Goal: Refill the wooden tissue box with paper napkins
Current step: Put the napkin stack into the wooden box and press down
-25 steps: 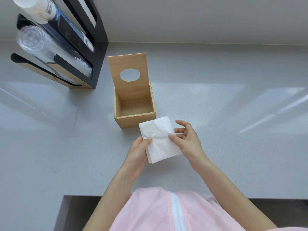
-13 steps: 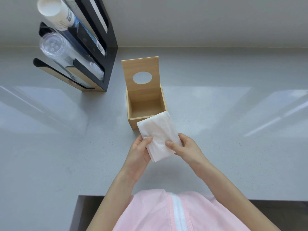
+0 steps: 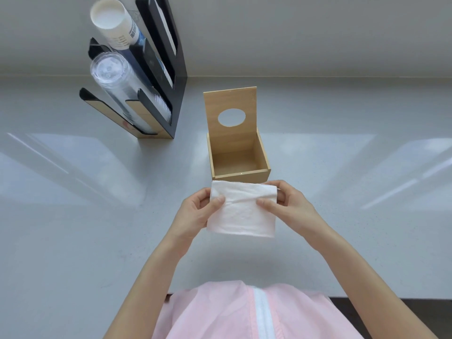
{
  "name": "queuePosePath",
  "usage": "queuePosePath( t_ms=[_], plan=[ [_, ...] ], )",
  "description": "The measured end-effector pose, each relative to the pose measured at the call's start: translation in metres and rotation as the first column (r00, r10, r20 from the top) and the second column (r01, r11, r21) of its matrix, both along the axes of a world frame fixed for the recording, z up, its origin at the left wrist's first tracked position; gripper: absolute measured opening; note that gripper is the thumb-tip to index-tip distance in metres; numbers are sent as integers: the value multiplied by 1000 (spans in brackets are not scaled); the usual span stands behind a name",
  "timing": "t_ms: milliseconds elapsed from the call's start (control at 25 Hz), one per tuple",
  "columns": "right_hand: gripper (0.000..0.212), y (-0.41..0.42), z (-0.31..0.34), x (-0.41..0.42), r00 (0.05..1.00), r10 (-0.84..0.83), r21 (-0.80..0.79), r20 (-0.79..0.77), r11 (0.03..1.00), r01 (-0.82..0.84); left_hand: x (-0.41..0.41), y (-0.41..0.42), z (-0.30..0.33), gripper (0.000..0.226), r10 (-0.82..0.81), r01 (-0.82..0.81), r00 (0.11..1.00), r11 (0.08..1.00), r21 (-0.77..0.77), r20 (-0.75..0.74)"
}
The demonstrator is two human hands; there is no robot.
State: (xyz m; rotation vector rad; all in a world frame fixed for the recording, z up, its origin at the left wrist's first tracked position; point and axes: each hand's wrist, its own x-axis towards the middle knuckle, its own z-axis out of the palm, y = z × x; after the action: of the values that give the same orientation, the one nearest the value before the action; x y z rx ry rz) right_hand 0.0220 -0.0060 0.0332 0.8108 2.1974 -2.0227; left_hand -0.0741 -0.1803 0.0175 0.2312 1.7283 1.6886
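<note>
nearest is a pink top (image 3: 244, 311) with one white strip down its front, at the edge of the grey tabletop (image 3: 73, 241); two bare forearms reach forward from it; the left hand (image 3: 195, 214) and the right hand (image 3: 291, 209) each have a closed grip on one white stack of napkins (image 3: 242, 211), thumbs on top and fingers underneath, the left at the stack's left edge and the right at its upper right corner; how many sheets are in the stack cannot be told; the stack is held just above the tabletop, just in front of the one wooden box (image 3: 239, 160), its far edge close to the box's front wall; the box is open and nothing shows inside it; its one lid (image 3: 231, 111) stands upright at the back, with one oval hole through it; nothing lies between the napkins and the box opening; further off to the left, well apart from the box, stands one black rack (image 3: 168, 77) holding two stacks of cups, one clear (image 3: 117, 81) and one white paper (image 3: 115, 23); beyond that is a plain pale wall (image 3: 318, 33).
</note>
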Motion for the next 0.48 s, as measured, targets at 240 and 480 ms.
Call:
queuePosePath(
  t_ms=[240,480],
  plan=[
    [11,-3,2,-4,999,-45,-38,26,998,46,-11,4,3,12,72,-71,997,996,50,-9],
    [10,10,18,-24,997,-71,91,-25,993,73,-26,14,14,11,91,-92,992,996,-4,-82]
  ],
)
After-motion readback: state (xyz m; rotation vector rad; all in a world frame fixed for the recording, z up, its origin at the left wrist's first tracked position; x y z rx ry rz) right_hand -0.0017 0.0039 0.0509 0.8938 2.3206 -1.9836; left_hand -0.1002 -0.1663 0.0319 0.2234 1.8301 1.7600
